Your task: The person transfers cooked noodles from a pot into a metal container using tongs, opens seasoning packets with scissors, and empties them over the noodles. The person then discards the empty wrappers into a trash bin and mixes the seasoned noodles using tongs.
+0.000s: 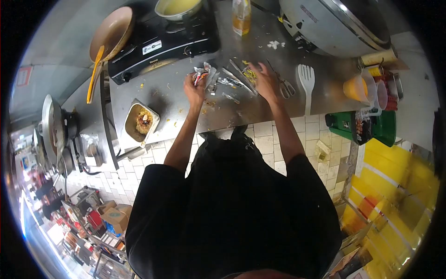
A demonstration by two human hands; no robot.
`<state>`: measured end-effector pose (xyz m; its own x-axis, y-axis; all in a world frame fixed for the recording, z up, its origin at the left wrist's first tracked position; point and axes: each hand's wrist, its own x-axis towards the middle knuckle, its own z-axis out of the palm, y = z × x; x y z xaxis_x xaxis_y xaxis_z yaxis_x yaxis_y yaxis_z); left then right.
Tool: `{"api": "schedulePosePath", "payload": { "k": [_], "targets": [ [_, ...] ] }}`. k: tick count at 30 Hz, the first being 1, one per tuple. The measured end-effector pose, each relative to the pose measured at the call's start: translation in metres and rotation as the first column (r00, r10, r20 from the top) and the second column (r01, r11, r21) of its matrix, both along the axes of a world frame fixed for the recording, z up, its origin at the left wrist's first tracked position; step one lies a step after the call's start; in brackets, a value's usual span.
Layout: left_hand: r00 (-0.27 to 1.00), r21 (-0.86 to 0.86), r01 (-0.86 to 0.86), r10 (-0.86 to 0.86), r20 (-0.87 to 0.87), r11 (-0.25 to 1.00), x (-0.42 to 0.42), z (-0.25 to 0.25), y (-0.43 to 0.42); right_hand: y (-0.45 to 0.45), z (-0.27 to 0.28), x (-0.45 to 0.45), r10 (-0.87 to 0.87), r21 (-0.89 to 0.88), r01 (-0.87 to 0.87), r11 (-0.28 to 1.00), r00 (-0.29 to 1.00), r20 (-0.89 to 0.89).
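My left hand is closed on a crumpled silvery wrapper with red and white parts, above the steel counter. To its right lie several small clear wrappers and long metal utensils. My right hand is over the counter beside yellow scraps, its fingers blurred; whether it holds anything is unclear. Scissors lie just right of that hand, and a white slotted spatula is farther right.
A black stove with a pot and a pan stands at the back left. A metal tray of food sits at the front left. A bottle, a large cooker and an orange cup are also there.
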<state>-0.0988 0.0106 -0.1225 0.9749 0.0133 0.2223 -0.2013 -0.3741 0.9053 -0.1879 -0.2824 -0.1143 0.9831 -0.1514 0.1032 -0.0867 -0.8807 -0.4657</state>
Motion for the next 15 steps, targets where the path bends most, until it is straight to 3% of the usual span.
{"api": "schedulePosePath", "payload": {
  "k": [2,4,5,6,7,8,10,11,12,14,15],
  "targets": [
    [0.999,-0.026,0.018,-0.017,0.043,0.999,-0.003,0.009,0.002,0.004,-0.018,0.022,0.091,-0.186,-0.116,0.976,0.986,-0.14],
    [0.998,0.005,0.055,-0.055,0.006,0.998,-0.006,0.018,-0.003,-0.014,-0.099,0.043,-0.015,0.018,0.017,1.0,0.994,-0.108],
    [0.996,0.032,0.085,-0.086,0.014,0.996,-0.008,0.017,-0.004,-0.016,-0.098,0.043,-0.034,0.075,0.043,0.996,0.993,-0.115],
    [0.993,0.057,0.115,-0.116,0.023,0.992,-0.008,0.016,-0.005,-0.018,-0.095,0.043,-0.054,0.131,0.07,0.989,0.991,-0.123],
    [0.989,0.11,0.143,-0.137,-0.057,0.984,-0.004,-0.009,-0.002,-0.018,-0.038,0.035,-0.043,0.142,0.063,0.988,0.989,-0.141],
    [0.983,0.17,0.179,-0.185,0.02,0.969,-0.007,-0.007,-0.004,-0.011,0.006,0.025,-0.031,0.152,0.055,0.987,0.987,-0.16],
    [0.943,0.297,0.227,-0.286,0.17,0.927,-0.011,0.006,-0.016,0.015,0.027,0.012,-0.11,0.298,0.084,0.951,0.991,0.072],
    [0.944,0.236,0.307,-0.327,0.051,0.922,-0.012,-0.002,-0.018,0.032,0.037,0.001,-0.165,0.376,0.09,0.922,0.971,0.172],
    [0.936,0.291,0.302,-0.34,0.09,0.908,-0.011,-0.009,-0.02,0.047,0.058,-0.007,-0.063,0.187,0.017,0.982,0.968,0.241],
    [0.908,0.398,0.303,-0.389,0.156,0.866,-0.013,-0.024,-0.021,0.072,0.036,-0.004,-0.055,0.116,0.026,0.993,0.965,0.255],
    [0.908,0.452,0.34,-0.413,0.069,0.825,-0.013,-0.038,-0.019,0.08,0.019,-0.001,-0.056,0.11,0.035,0.993,0.979,0.195]
  ]
}}
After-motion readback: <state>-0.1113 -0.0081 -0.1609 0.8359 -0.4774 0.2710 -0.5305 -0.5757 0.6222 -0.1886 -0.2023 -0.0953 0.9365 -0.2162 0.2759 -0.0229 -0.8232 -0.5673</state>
